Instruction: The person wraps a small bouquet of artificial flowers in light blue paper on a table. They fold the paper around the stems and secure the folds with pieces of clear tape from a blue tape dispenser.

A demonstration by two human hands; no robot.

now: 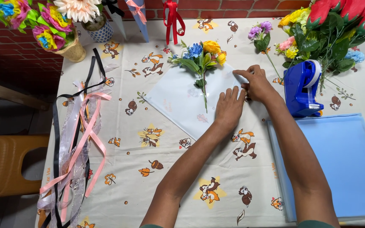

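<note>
Both forearms reach up from the bottom edge over the tabletop (pixel 157 177), which is covered with a cream cloth printed with cartoon chipmunks. Left hand (pixel 229 109) lies flat, fingers (pixel 227 96) spread and pressed down on the right part of a pale blue square sheet of wrapping paper (pixel 178 101) set corner-on like a diamond. Right hand (pixel 256 84) is just beside it, its fingers pinched on the sheet's right corner, thumb and forefinger closed on the paper edge. A small bunch of artificial flowers, yellow and blue with green leaves (pixel 201 55), lies on the sheet's upper corner, its stem running down the middle. A blue tape dispenser (pixel 303 88) stands right of the hands, near a stack of light blue sheets (pixel 339 164). Pink, black and silver ribbons (pixel 77 139) lie well apart at the left.
</note>
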